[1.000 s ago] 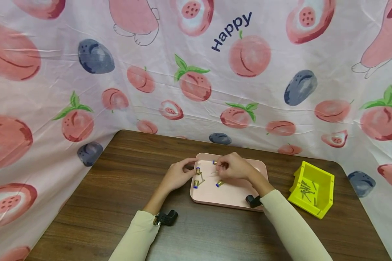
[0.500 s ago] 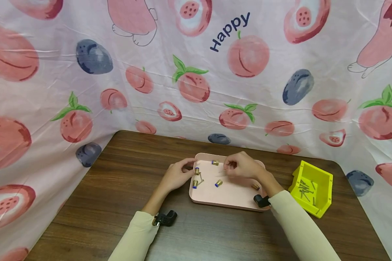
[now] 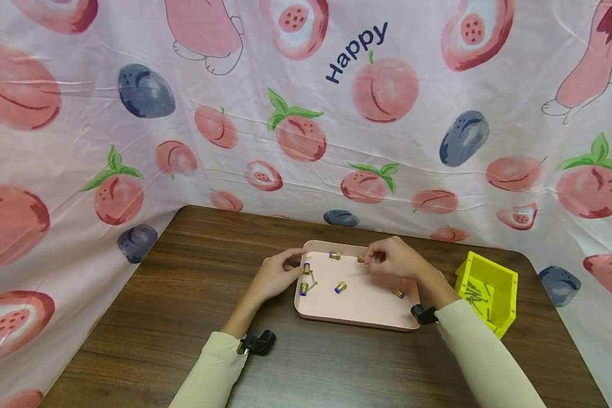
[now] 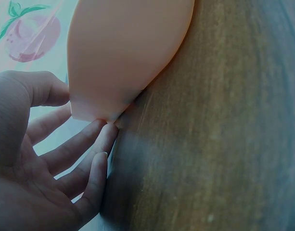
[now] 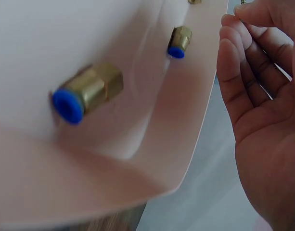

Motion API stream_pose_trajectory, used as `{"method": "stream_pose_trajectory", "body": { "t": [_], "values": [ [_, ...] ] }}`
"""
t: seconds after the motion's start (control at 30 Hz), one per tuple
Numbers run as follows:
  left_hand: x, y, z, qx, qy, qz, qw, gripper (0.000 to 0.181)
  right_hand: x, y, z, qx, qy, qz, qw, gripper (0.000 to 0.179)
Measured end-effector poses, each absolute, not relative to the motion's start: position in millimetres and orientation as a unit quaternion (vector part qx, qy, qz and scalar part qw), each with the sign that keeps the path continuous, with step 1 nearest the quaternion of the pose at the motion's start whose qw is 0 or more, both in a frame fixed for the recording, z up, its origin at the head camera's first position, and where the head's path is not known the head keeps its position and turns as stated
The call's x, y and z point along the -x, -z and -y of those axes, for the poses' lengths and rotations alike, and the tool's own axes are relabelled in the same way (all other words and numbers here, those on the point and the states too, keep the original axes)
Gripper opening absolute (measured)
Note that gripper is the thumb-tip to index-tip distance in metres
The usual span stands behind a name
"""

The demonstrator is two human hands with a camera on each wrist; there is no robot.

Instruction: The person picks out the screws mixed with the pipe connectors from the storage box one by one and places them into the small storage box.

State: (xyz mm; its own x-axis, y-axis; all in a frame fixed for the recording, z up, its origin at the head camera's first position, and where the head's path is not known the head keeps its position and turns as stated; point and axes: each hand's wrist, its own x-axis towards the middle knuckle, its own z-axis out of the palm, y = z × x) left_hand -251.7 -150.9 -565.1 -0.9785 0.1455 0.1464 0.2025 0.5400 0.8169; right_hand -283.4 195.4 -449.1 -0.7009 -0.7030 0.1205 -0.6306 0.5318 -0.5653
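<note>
The right hand [image 3: 395, 259] pinches a thin screw [image 3: 363, 266] above the back right of the pink tray [image 3: 359, 313]; its threaded end [image 5: 243, 2] shows at the fingertips in the right wrist view. The left hand [image 3: 275, 275] holds the tray's left edge, thumb at the rim and fingers against the outer wall [image 4: 128, 48] of the tray. Several brass push-in fittings with blue collars lie in the tray: one at the centre [image 3: 340, 287], another fitting [image 3: 398, 293] at right, and a fitting [image 3: 360, 258] partly hidden beside the right fingertips.
Two screws [image 3: 313, 279] lie near the fittings at the tray's left side. A yellow bin [image 3: 505, 294] holding several dark screws stands right of the tray, next to the right forearm. A printed curtain [image 3: 296, 198] hangs behind the brown table [image 3: 209, 243].
The right hand has moved right across the tray with the screw, uncovering the fittings at the back and right. The left hand stays at the tray's left edge.
</note>
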Motion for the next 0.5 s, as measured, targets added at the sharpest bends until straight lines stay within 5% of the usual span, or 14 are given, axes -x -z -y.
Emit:
{"method": "stream_pose_trajectory", "body": {
  "t": [0.5],
  "values": [
    [248,563,152,0.11,0.473,0.873,0.048,0.044,282,435,-231,0.383,0.28,-0.88,0.033,0.014]
  ]
}}
